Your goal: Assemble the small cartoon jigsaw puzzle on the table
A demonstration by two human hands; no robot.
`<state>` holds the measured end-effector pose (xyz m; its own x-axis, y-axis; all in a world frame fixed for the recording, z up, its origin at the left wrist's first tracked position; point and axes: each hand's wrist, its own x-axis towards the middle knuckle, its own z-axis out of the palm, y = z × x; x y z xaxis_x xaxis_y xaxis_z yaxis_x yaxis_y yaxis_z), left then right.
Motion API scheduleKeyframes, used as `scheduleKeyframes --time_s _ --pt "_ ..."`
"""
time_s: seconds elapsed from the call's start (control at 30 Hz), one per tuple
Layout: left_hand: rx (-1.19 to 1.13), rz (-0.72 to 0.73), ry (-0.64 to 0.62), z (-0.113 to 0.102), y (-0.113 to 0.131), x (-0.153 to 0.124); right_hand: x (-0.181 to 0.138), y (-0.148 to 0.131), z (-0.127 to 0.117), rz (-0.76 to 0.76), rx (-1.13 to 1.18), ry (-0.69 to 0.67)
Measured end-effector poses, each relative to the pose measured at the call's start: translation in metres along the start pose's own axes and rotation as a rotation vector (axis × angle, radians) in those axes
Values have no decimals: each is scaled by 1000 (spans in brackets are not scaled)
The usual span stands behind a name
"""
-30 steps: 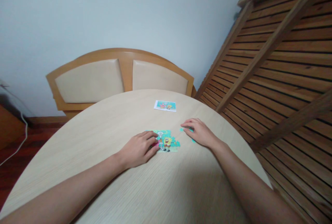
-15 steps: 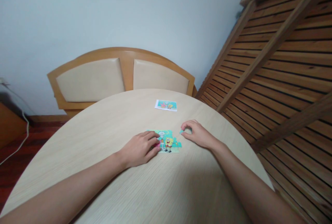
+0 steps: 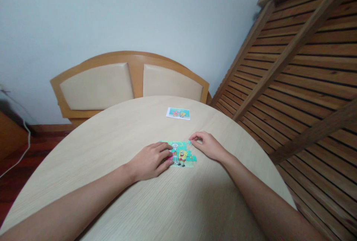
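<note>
A jigsaw puzzle (image 3: pixel 182 155) with cartoon figures on a turquoise ground lies on the table, its right edge uneven. My left hand (image 3: pixel 152 161) rests with fingers stretched over the puzzle's left part and hides some of it. At the upper right corner of the puzzle, my right hand (image 3: pixel 206 145) pinches a small turquoise puzzle piece (image 3: pixel 189 143) between thumb and fingers. Most of that piece is covered by the fingertips, and I cannot tell whether it touches the puzzle.
Farther back on the round wooden table (image 3: pixel 125 122) lies a picture card (image 3: pixel 178 113) with a similar cartoon scene. Behind the table stands a padded headboard (image 3: pixel 138 81) against the wall. A slatted wooden frame (image 3: pixel 295 66) leans on the right.
My right hand has moved left with the puzzle piece, up to the puzzle's upper right corner. The puzzle has shifted slightly right and toward me; my left hand stays on it.
</note>
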<state>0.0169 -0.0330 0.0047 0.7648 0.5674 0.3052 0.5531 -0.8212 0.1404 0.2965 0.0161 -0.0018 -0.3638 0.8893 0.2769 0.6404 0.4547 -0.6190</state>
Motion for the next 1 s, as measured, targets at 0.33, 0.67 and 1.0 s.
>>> scheduleKeyframes --time_s 0.33,0.67,1.0 --pt "1 -4 -6 0 0 0 -1 -2 -4 48 -22 -3" --pt "-3 -10 -7 0 1 0 0 3 -4 31 -60 -9" --pt "-3 -13 -8 -1 3 1 -3 5 -6 24 -69 -20"
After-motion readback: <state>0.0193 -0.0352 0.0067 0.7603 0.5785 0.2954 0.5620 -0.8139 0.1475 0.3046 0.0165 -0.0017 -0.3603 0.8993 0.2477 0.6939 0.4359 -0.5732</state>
